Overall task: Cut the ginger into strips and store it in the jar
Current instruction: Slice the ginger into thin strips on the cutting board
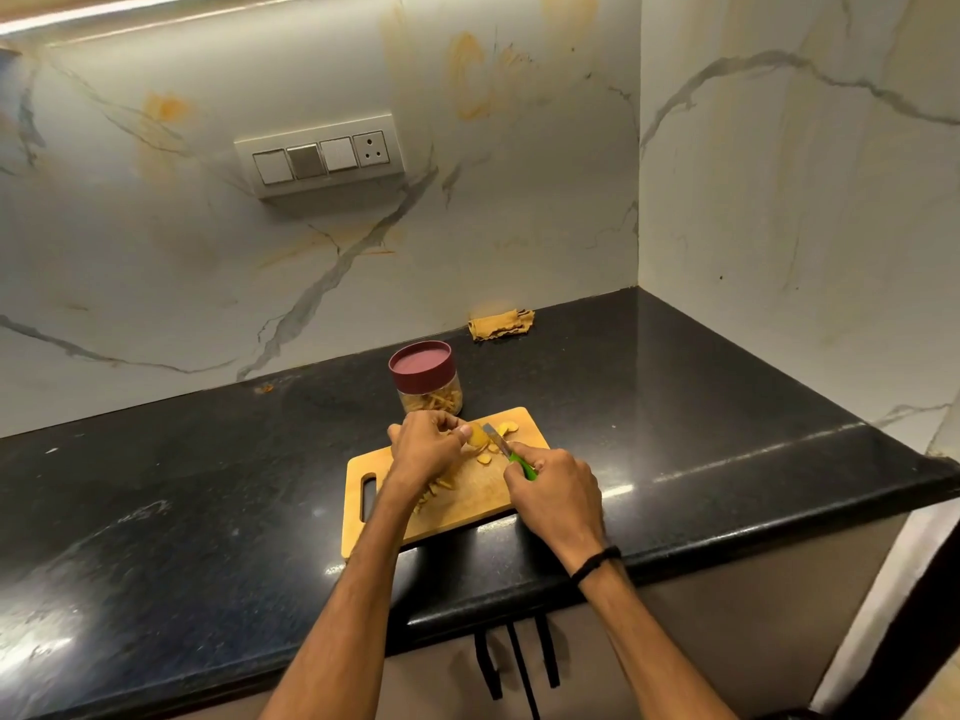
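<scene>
Holding the ginger [475, 438] on the board [470, 493], the left hand [423, 449] grips it tight. The right hand [553, 493] grips the knife [506, 449]. Its blade touches the ginger.

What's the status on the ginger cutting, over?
Left hand holds ginger on cutting board; right hand grips knife, blade at ginger. Jar lidded behind board, strips inside. Nothing blocking.

Chopping board [483, 488]: pale wood, smooth, matt.
Countertop [208, 485]: black speckled stone, polished, glossy.
Wall [519, 226]: veined marble-look slab, smooth, soft sheen.
Jar [431, 400]: clear glossy body; lid [421, 363] maroon matt plastic.
Knife [511, 454]: metal blade, green plastic handle.
Cloth [501, 324]: mustard fabric, rumpled.
Switch plate [319, 155]: pale smooth plastic.
</scene>
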Demonstrator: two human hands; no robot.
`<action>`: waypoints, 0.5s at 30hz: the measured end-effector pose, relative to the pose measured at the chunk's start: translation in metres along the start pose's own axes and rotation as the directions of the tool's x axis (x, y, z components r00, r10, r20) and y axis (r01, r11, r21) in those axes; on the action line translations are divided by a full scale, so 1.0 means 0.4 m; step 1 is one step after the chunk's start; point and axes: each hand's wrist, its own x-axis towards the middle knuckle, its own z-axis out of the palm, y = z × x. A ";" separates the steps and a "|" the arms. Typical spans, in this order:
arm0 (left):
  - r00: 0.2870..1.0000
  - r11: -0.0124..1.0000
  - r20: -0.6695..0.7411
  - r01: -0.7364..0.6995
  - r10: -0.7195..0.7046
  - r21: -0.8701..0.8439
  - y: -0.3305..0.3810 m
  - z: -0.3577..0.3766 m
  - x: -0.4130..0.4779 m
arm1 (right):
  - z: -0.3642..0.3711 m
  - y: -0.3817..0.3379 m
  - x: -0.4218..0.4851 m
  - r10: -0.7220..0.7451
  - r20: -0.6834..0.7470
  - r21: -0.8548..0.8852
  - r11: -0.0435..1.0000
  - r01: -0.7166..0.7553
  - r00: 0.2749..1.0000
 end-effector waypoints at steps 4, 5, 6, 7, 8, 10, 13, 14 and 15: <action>0.994 0.995 -0.109 -0.038 0.027 -0.096 0.000 -0.010 -0.003 | 0.006 0.000 0.000 0.006 -0.010 0.002 1.000 -0.006 1.000; 0.989 0.995 -0.146 -0.033 0.019 -0.097 0.000 -0.015 -0.006 | 0.007 0.000 0.001 0.010 -0.008 0.006 1.000 -0.010 1.000; 0.985 0.996 -0.174 -0.017 0.003 -0.082 -0.001 -0.020 -0.009 | 0.008 0.001 0.001 0.014 -0.009 0.009 1.000 -0.014 1.000; 0.983 0.998 -0.181 0.011 -0.023 -0.065 -0.004 -0.026 -0.011 | 0.008 0.002 0.001 0.016 -0.013 0.011 1.000 -0.016 1.000; 0.983 0.998 -0.174 0.045 -0.054 -0.051 -0.009 -0.032 -0.012 | 0.007 0.003 0.001 0.015 -0.016 0.011 1.000 -0.015 1.000; 0.985 0.992 -0.119 0.119 -0.124 -0.043 -0.019 -0.041 -0.012 | 0.006 0.005 0.001 0.008 -0.011 0.025 1.000 -0.007 1.000; 0.985 0.984 -0.073 0.162 -0.157 0.068 -0.036 -0.040 -0.007 | 0.005 0.002 0.001 -0.003 -0.004 0.048 0.999 0.004 1.000; 0.985 0.980 -0.081 0.160 -0.151 0.116 -0.038 -0.038 -0.007 | 0.004 0.001 0.000 -0.006 -0.005 0.054 0.999 0.006 1.000; 0.985 0.975 -0.102 0.154 -0.139 0.160 -0.038 -0.036 -0.008 | 0.003 0.000 -0.001 -0.008 -0.007 0.060 0.998 0.009 1.000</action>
